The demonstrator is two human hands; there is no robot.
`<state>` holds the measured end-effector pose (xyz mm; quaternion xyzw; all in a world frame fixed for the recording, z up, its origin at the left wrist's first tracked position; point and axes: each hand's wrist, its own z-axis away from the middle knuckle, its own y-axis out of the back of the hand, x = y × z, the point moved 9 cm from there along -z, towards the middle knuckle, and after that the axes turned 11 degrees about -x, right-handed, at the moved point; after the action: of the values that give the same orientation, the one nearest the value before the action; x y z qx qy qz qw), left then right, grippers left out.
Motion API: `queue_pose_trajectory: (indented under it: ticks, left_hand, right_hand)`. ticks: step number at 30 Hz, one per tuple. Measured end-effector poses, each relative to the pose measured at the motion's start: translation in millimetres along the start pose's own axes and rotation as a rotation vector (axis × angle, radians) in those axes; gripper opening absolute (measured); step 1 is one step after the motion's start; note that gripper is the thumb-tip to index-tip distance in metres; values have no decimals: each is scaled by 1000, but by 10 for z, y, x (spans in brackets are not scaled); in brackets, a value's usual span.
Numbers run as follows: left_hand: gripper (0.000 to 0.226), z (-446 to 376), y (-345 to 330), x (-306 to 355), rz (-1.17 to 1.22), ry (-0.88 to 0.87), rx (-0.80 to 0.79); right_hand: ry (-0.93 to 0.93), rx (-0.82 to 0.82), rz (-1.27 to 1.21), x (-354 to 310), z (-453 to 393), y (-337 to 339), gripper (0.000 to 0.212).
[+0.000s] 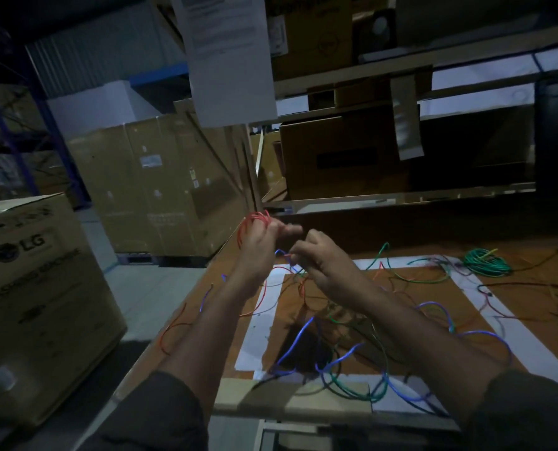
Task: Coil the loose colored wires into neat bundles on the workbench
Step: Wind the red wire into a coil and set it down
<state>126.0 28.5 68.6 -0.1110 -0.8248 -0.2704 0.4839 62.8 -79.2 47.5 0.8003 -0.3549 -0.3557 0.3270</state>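
Note:
My left hand [261,245] is raised above the workbench [515,288] and holds a small coil of red wire [253,222] looped around its fingers. Close to its right, my right hand [320,258] pinches a strand of wire [284,253] between fingertips. Loose blue wires [342,356], green wires [362,385] and red wires [264,297] lie tangled across the bench below my forearms. A coiled green bundle [486,263] lies at the far right of the bench.
A white taped rectangle [264,323] marks the bench top. A large LG carton [40,297] stands at the left, more cartons [160,187] behind it. Shelving with boxes [346,157] rises behind the bench. A paper sheet [229,56] hangs overhead.

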Motion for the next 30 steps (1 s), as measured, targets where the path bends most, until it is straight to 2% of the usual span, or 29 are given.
queue_pose_trajectory:
  ticks: [2,4,6,8,11,15,17,20,22,24,26,30]
  left_hand:
    - [32,21,-137,-72,-193,57,-90]
    - [35,38,-190,-136,-142,110,-137]
    - [38,49,-243,-199,121,170,-193]
    - [34,68,-344,-137,449,158,-325]
    - [26,120,-444,-8,716,145,-529]
    - [31,88,-324,278,1071,37,-558]
    - [34,11,-142,435,1256,-67,-505]
    - [37,-79,241,525,1452,-199,-219]
    - [42,-82,461,509,1493,-303,-37]
    - [41,-66,560,500,1394,-368,56]
    - [38,-62,599,421,1208,-339,138]
    - [32,9,546,222,721,-249,223]
  right_hand:
    - [-30,68,-6,60,-11,104,16]
    - [-63,147,-9,155,-14,203,12]
    - [-77,216,-27,252,-19,279,9]
    - [-70,257,-61,304,-27,306,7]
    - [-126,238,-87,390,-40,247,10]
    - [-188,140,-158,545,-4,73,6]
    - [-250,91,-160,665,50,-7,12]
    - [-358,47,-94,817,110,-51,14]
    - [-400,-23,-77,856,122,-92,13]
    - [-384,-111,-29,810,132,-153,13]
    - [-314,-174,42,694,142,-181,13]
    - [-111,-151,238,365,148,-58,15]
